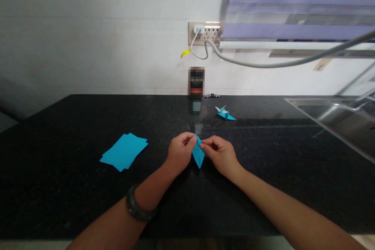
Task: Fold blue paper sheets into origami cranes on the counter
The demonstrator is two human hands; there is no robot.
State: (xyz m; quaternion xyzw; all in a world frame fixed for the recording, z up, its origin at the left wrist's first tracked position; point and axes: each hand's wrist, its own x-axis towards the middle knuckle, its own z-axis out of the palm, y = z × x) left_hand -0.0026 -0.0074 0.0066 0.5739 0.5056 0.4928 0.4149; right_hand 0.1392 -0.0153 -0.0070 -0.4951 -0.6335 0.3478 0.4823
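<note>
**While the left hand (182,150) and the right hand (221,154) pinch it, a blue folded paper (198,158) keeps a slim diamond shape**

Over the dark tabletop (73,207), the folded paper sits between the two hands, one tip toward the person and a crease running down its length. The left hand is narrowed, thumb and fingers holding the paper's upper left edge. The right hand is narrowed too, its thumb and fingers pinching the upper right edge. Whether the paper touches the tabletop cannot be told.

A dark bracelet (136,208) circles the left wrist, nearer the person than the folded paper. Well to the paper's left lies a loose stack of blue sheets (124,152), their corners out of line. Beyond the paper and to its right rest bird-like paper shapes (225,114), pale and bright blue. Straight behind it, an upright box (196,82), its face blurred into squares, stands near the wall (88,47), with beads (212,95) just beside it. Far to the paper's right is a metal sink (348,121).
</note>
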